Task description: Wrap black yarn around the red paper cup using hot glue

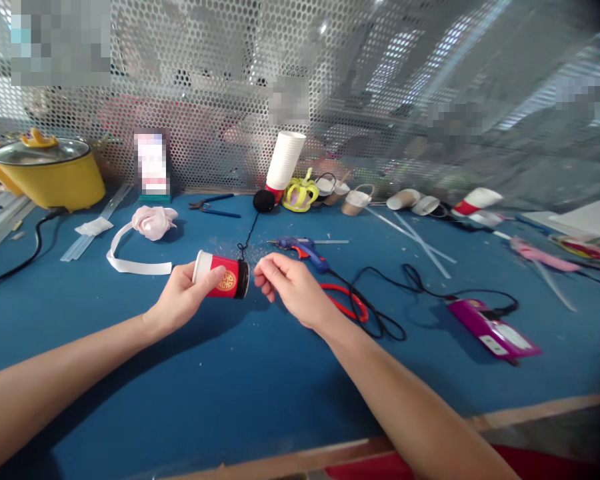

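My left hand (180, 295) is wrapped round a red and white paper cup (216, 275) with a gold emblem, held on its side. Black yarn circles the cup's right-hand end. From there a loose strand (250, 232) runs back to a black yarn ball (264, 201). Just right of the cup, my right hand (287, 283) is closed in a pinch, apart from the cup; what lies between its fingertips is too small to tell. A blue glue gun (297, 245) with a clear stick lies behind my right hand.
At the back stand a stack of white cups (286, 160), a yellow-green woven basket (301, 195) and a phone (153, 163). Pliers (215, 205) and white ribbon (140, 267) lie left. A purple power strip (495, 330), black cable and a yellow pot (70, 177) flank the blue table.
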A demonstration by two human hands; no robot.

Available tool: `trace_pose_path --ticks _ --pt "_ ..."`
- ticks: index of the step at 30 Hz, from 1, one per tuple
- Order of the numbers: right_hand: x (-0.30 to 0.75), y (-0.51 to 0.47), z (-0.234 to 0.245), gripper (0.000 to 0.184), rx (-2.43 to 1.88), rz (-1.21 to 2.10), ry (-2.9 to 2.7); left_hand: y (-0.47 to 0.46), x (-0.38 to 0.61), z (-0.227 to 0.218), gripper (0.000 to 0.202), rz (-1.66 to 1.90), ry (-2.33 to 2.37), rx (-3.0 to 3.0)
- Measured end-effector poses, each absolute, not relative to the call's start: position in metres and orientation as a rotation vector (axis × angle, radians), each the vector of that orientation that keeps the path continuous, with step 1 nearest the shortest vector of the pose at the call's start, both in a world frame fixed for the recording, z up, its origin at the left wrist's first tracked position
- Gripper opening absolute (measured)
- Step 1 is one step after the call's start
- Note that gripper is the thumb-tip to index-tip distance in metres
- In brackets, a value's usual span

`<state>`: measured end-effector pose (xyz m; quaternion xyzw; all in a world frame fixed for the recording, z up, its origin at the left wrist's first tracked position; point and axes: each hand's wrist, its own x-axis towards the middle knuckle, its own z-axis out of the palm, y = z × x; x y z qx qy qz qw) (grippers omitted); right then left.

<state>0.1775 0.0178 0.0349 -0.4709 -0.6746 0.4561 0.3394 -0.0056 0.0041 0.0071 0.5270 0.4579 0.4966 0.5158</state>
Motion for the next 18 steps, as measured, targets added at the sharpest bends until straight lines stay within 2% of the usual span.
trace_pose_path --ticks 8,15,18 --pt "0.177 0.013 0.034 0.028 -1.210 1.089 -1.951 0.001 -0.005 0.013 0.027 1.103 1.058 1.320" --pt "0.177 0.008 0.043 0.022 -1.013 0.780 -2.119 0.019 -0.013 0.026 0.028 0.901 0.824 0.765" --pt "0.176 0.007 0.043 0.021 -0.941 0.726 -2.278 0.019 -0.014 0.025 0.025 0.831 0.815 0.765"
